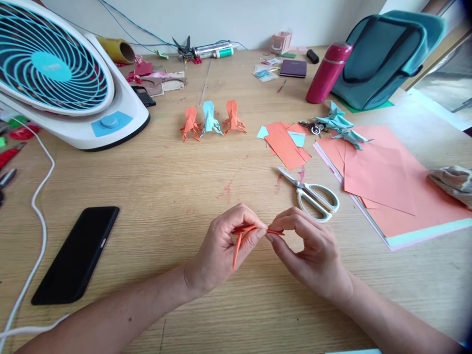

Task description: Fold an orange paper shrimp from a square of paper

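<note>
Between my two hands is a small piece of folded orange paper [238, 250], narrow and pointed, partly hidden by the fingers. My left hand [224, 246] is closed on its larger part, with one thin strip hanging down past the thumb. My right hand [309, 250] pinches the tip at the other side between thumb and finger. Just beyond the right hand lie scissors [313, 194] with white handles, slightly parted. Farther back stand folded paper figures with legs: an orange one [191, 123], a light blue one [209, 118] and another orange one [232, 115].
Orange paper scraps [285, 147] and stacked coloured sheets [376, 177] lie to the right, near blue folded figures [341, 123]. A pink flask [328, 73] stands by a teal bag [379, 59]. At left are a fan [55, 73], a black phone [75, 255] and a white cable [43, 221].
</note>
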Available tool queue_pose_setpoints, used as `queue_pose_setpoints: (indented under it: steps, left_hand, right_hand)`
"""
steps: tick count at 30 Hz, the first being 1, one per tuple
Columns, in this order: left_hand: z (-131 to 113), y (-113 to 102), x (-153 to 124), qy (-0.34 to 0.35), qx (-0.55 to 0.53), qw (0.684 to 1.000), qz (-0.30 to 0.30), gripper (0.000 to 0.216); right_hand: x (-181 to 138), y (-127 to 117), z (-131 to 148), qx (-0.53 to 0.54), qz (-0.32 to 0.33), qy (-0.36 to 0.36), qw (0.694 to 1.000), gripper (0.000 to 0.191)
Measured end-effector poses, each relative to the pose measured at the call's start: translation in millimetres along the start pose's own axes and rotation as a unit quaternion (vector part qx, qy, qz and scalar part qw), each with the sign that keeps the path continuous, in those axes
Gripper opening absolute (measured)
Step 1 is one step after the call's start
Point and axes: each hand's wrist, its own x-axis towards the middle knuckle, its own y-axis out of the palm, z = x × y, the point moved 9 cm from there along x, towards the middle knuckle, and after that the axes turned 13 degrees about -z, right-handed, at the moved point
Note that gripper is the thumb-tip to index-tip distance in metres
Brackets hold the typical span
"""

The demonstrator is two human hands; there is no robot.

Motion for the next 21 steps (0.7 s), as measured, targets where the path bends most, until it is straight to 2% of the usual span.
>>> queue_pose_setpoints:
  steps: [5, 9, 21]
  left_hand:
    - [1.0, -0.9, 2.1, -0.005, -0.029, 1.000, -0.001, 0.015]
    - [-1.3, -0.4, 1.7, 0.014, -0.030, 0.999, -0.001, 0.006]
    - [-2.4, 0.3, 1.7, 0.029, 0.053, 0.998, -0.004, 0.015]
  right_hand:
    - [-0.2, -1.7, -7.3, 0.006, -0.008, 0.032, 0.999, 0.016]
    - [-0.1, -1.5, -6.3, 0.003, -0.007, 0.025, 1.000, 0.015]
    - [0.4, 2.7, -0.2, -0.003, 0.011, 0.002, 1.000, 0.011]
